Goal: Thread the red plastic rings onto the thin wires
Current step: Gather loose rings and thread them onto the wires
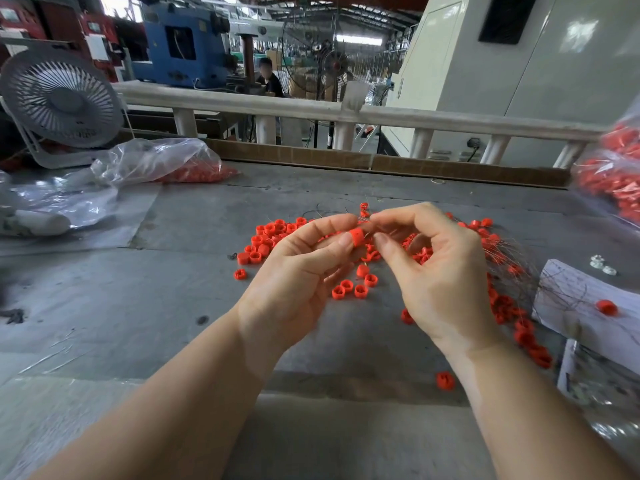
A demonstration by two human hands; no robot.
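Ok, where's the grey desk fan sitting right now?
In the head view the grey desk fan stands at the far left of the table, just behind the clear plastic bag of red rings.

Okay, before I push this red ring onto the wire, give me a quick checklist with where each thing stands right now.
1. Ring held firmly: ok. The left hand pinches one red plastic ring between thumb and forefinger.
2. Wire in hand: ok. The right hand pinches fine strands at its fingertips, right beside the ring.
3. Wire tip lined up with the ring's hole: cannot tell, the strand is too thin to see there.
4. More rings within reach: ok. A loose pile of red plastic rings lies on the grey table under both hands.
5. Thin wires untangled: cannot tell, they fan out to the right among threaded rings.
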